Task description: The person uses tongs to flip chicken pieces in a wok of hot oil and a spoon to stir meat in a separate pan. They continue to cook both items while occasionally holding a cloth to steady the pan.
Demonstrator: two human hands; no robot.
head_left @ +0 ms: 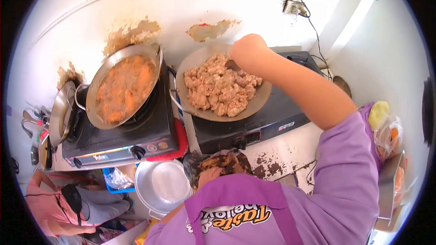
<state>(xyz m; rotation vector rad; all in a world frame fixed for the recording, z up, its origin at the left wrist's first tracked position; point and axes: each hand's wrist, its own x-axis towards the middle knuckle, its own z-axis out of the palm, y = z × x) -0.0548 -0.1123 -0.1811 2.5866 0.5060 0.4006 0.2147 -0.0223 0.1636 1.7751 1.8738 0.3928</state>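
Observation:
My right hand [249, 49] is closed in a fist over the back rim of a wide metal wok [184, 104]. From under the fist comes a dark spatula-like utensil [232, 65], its end in the meat; most of the handle is hidden by the fingers. Ground meat [222, 88], pale brown and clumped, fills the wok's middle. My left hand [211, 174] shows only partly above the purple apron [240, 183], beside a dark, brown-patterned item [229, 161] that I cannot identify. Its fingers are not clear.
On the left stove [159, 143], a second wok [93, 109] holds orange pieces in bubbling oil. The first wok sits on the right stove [290, 109]. A large metal pot [145, 190] stands below. At lower left is another person [68, 204]; bagged food [388, 136] is at right.

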